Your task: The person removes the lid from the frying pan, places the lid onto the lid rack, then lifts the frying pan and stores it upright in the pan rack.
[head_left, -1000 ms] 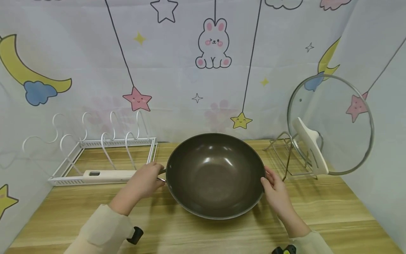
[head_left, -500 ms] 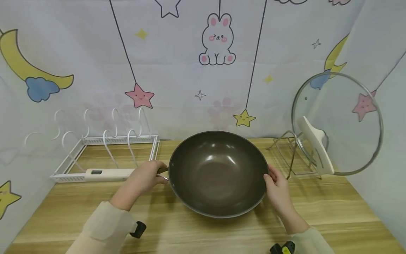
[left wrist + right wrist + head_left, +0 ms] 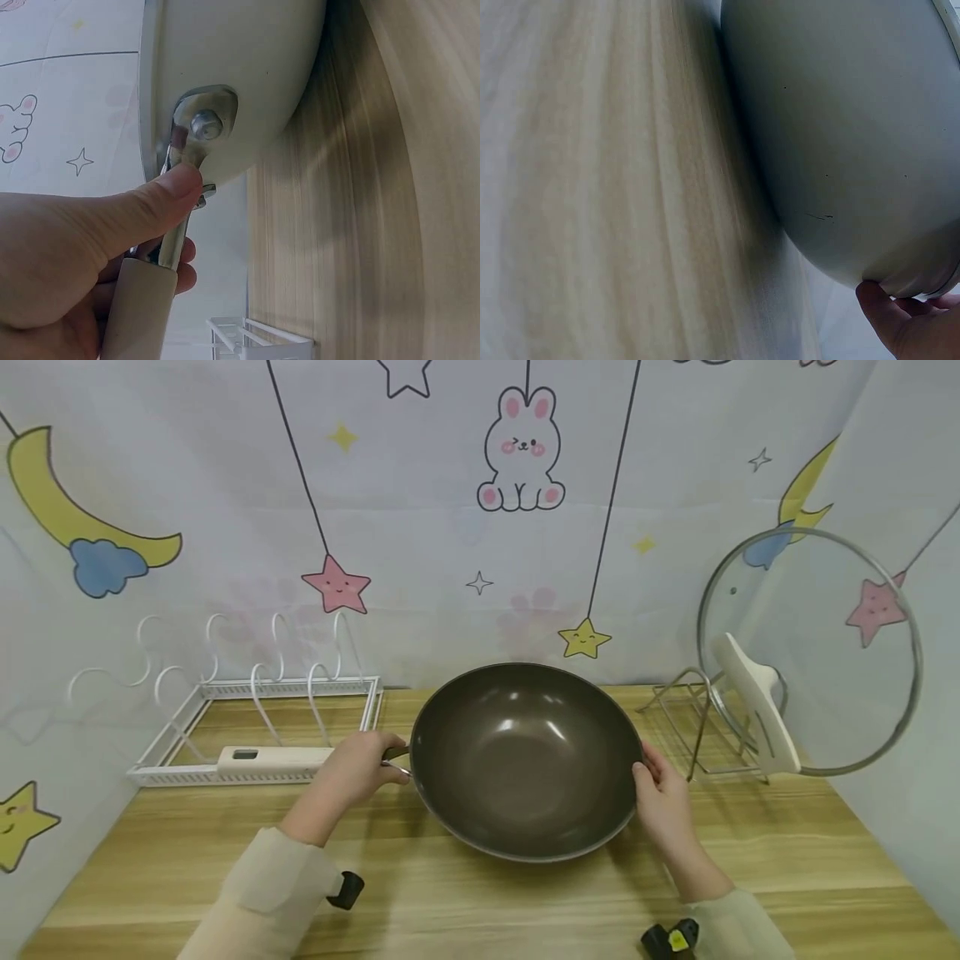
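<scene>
View setup: head wide, both wrist views close and rolled sideways.
Head view looks forward and down from my head, farthest back: into the pan (image 3: pixel 525 764), over the table (image 3: pixel 465 910), to the backdrop (image 3: pixel 420 510). Left wrist view: low at my left hand (image 3: pixel 356 768), facing the handle (image 3: pixel 139 311) joint and pan's outer wall; table at right. Right wrist view: also low, very near that wall, table at left, my right hand (image 3: pixel 663 797) bottom-right. Head and left wrist share handle, white rack (image 3: pixel 172 776), printed rabbit (image 3: pixel 522 452); both wrist views share pan exterior and table.
</scene>
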Tool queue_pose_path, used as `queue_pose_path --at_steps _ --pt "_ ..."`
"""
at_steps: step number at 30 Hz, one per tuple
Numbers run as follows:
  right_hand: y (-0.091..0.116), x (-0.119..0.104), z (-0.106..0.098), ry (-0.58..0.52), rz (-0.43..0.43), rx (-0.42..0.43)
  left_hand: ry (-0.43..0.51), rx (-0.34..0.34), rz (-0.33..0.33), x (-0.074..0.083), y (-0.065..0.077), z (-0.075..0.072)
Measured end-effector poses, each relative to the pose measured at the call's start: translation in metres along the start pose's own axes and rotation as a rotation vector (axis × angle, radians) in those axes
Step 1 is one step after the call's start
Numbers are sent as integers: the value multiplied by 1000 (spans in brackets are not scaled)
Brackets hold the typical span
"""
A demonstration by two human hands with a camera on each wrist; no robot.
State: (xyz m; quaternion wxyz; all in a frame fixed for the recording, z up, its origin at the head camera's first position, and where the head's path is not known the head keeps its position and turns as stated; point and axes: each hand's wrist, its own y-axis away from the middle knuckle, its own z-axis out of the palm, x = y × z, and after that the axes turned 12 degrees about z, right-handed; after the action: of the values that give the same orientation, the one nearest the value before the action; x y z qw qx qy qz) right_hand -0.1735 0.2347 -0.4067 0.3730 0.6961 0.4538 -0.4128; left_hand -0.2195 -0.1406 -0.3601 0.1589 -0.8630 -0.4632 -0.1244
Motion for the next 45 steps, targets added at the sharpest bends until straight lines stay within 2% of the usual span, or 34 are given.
queue_pose_path --at_steps 14,26,36,45 --pt "-9 -2 -5 -1 45 20 -15 29 -3 1 -10 4" --pt "-22 -4 -4 -46 32 37 -17 38 -15 2 -16 7" --pt "-31 -7 -6 2 47 29 -23 62 -26 1 -21 11" --pt "-40 -7 -3 -19 34 44 -38 75 -19 0 -22 13"
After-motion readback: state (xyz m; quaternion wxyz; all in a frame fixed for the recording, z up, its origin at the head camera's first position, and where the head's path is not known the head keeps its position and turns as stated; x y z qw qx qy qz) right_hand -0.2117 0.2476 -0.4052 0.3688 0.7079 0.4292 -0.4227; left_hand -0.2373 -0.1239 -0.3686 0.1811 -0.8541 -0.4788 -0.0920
